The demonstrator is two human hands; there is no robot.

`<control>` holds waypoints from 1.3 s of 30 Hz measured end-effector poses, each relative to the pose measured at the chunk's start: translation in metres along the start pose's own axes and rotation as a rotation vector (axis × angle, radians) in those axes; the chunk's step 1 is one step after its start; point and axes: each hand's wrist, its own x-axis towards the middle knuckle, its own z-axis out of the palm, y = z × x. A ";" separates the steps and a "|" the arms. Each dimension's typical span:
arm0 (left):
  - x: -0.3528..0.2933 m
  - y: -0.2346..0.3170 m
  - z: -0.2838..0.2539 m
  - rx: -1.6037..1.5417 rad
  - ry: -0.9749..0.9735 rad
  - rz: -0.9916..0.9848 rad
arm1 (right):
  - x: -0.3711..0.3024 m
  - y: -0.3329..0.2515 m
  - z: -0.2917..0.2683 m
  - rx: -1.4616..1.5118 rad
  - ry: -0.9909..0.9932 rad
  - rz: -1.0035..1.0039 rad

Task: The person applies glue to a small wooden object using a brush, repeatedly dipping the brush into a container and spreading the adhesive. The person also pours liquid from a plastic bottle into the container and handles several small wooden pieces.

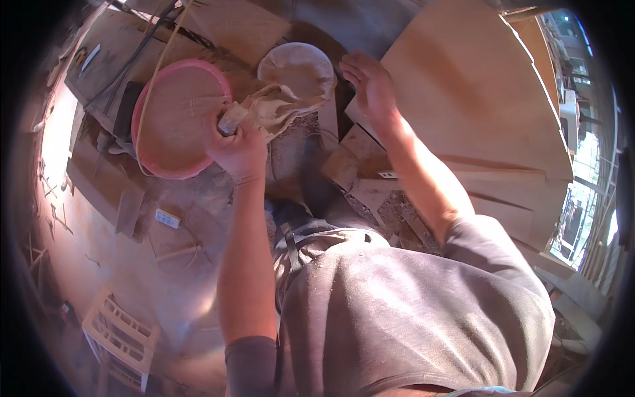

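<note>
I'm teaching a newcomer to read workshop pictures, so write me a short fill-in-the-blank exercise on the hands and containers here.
The basin has a ____ rim.
The bucket is to the ____ of the basin.
Of the left hand and right hand, only the ____ one grips the cloth.
Of basin and bucket, the right hand is nearer the ____.

Missing words: pink; right; left; bucket

Head-worn fisheye view, looking steeply down.
From above the person's shirt [410, 311], close beneath it, it faces the left hand [239, 147], the right hand [374, 87] and the floor [188, 281] beyond.
</note>
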 end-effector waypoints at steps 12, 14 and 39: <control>0.000 0.002 -0.009 0.006 -0.025 -0.091 | -0.011 0.010 0.120 0.937 0.170 0.006; 0.001 0.002 -0.007 -0.021 -0.031 -0.090 | -0.007 0.030 0.132 0.747 0.080 -0.086; 0.002 0.016 0.001 0.209 0.036 -0.088 | 0.012 0.108 0.163 -0.274 -0.369 -1.007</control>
